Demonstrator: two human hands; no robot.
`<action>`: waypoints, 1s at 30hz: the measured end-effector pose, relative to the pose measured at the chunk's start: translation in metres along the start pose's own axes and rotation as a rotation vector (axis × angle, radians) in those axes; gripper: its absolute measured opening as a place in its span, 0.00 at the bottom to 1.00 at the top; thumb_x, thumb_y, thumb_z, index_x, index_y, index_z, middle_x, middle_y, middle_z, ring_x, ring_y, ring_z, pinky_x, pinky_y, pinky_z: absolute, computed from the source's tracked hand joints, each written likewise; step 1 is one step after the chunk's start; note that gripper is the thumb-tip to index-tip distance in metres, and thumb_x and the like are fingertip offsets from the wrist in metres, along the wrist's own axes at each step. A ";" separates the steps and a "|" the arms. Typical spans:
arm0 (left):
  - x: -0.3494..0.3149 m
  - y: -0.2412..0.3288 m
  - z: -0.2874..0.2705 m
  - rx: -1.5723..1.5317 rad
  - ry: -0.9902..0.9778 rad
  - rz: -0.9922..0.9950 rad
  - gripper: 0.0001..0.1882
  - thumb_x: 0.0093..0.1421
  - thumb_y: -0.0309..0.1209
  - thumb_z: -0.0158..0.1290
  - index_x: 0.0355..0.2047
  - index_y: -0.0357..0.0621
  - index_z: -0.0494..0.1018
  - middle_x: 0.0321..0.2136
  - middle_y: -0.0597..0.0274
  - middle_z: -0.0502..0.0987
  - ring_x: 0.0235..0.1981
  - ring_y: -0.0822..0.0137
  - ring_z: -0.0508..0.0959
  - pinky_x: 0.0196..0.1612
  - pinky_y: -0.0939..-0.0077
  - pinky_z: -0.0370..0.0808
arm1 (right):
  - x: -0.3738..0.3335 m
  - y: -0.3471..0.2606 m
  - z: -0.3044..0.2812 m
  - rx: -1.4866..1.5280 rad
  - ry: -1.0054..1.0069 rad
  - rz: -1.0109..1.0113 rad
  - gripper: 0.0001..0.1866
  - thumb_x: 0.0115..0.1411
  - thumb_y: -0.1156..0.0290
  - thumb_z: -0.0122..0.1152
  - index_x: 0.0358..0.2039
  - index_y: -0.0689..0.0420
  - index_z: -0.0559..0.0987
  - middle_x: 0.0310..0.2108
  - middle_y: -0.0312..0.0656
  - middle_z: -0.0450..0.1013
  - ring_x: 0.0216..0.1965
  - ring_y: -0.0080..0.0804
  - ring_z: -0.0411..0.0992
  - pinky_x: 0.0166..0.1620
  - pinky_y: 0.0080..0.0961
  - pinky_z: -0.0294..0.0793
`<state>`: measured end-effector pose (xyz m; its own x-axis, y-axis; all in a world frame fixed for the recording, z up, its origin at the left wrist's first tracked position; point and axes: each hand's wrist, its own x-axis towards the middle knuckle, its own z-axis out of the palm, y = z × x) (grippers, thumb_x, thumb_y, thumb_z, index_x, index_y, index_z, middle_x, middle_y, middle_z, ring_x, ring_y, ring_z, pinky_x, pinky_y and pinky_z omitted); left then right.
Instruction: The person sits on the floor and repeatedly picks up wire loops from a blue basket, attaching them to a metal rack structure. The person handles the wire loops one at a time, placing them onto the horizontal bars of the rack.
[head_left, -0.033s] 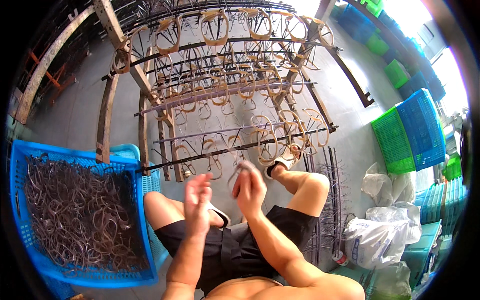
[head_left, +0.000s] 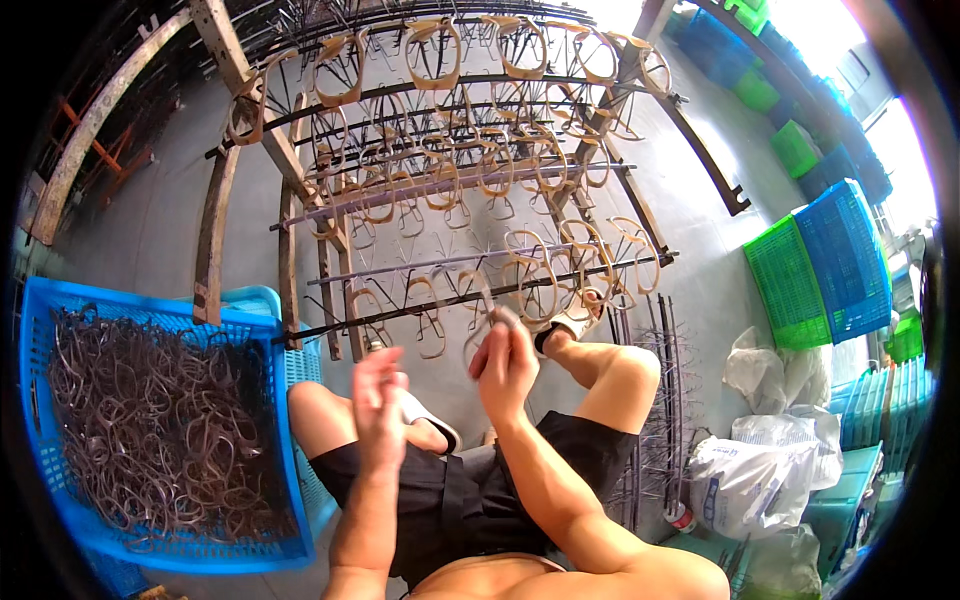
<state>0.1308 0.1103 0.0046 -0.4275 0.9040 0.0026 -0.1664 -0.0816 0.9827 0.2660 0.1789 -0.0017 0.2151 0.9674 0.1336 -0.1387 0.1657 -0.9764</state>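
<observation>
Head view: the right hand [head_left: 508, 365] is pinching a grey looped frame [head_left: 504, 316] in a narrow grip, before a rack [head_left: 218, 45] lined with tan frames [head_left: 433, 83]. The left hand [head_left: 378, 395] is hovering beside it, its grip loosely wide. Dark looped pieces [head_left: 160, 430] are lying heaped in a blue basket [head_left: 286, 430].

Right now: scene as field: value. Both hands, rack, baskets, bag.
left hand: open, nothing visible in it
right hand: fingers closed on a blurred greyish looped piece
rack: hung with tan looped frames
blue basket, left: filled with dark looped pieces
right side: green basket, white plastic bag
</observation>
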 end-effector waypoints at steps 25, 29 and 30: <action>0.015 -0.011 -0.200 1.772 0.634 0.026 0.12 0.61 0.39 0.44 0.34 0.42 0.67 0.38 0.51 0.71 0.38 0.47 0.70 0.39 0.59 0.67 | 0.035 0.031 0.042 -0.181 0.044 0.037 0.15 0.63 0.69 0.50 0.49 0.58 0.73 0.11 0.29 0.59 0.11 0.13 0.58 0.14 0.17 0.59; 0.015 -0.023 -0.214 1.534 0.548 -0.067 0.12 0.62 0.36 0.43 0.40 0.40 0.67 0.43 0.49 0.67 0.41 0.46 0.70 0.43 0.56 0.68 | 0.038 0.032 0.037 -0.225 0.044 0.013 0.14 0.63 0.68 0.51 0.48 0.60 0.74 0.09 0.31 0.60 0.11 0.15 0.61 0.14 0.19 0.60; 0.015 -0.024 -0.213 1.506 0.559 -0.029 0.13 0.62 0.35 0.44 0.40 0.39 0.68 0.43 0.48 0.67 0.42 0.46 0.70 0.44 0.56 0.68 | 0.039 0.030 0.036 -0.209 0.052 0.032 0.14 0.63 0.68 0.51 0.47 0.60 0.74 0.09 0.31 0.60 0.11 0.16 0.61 0.14 0.19 0.61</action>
<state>-0.0612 0.0361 -0.0580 -0.7513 0.6112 0.2491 0.6598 0.7047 0.2610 0.2355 0.2281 -0.0196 0.2640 0.9595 0.0984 0.0563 0.0865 -0.9947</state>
